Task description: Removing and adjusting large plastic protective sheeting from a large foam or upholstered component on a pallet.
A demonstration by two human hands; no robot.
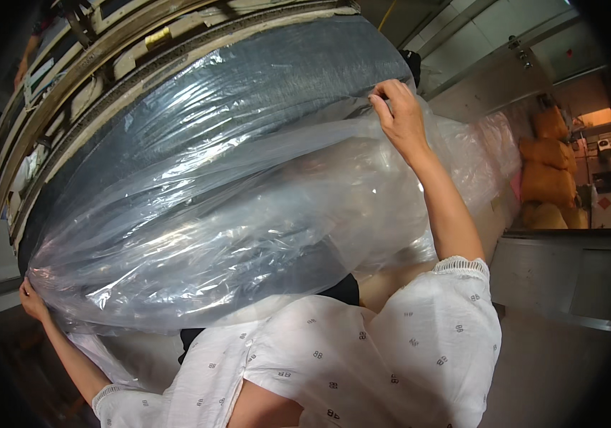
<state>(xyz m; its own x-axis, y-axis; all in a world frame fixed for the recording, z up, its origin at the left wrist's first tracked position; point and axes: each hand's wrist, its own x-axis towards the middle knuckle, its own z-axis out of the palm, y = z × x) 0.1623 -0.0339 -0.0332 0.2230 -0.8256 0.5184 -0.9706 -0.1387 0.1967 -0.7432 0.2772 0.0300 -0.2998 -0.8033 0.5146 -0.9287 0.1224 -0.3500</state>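
the clear plastic film [212, 242] is thin, glossy and finely creased.

Single fisheye view, head-worn; looks down past white shirt [384, 342] onto plastic sheeting [198, 221] close by.

Dark work surface [352, 43]: here it sweeps from top centre toward the left!
Clear plastic sheet [248, 192]: spread across it, wrinkled, gleaming mid-frame!
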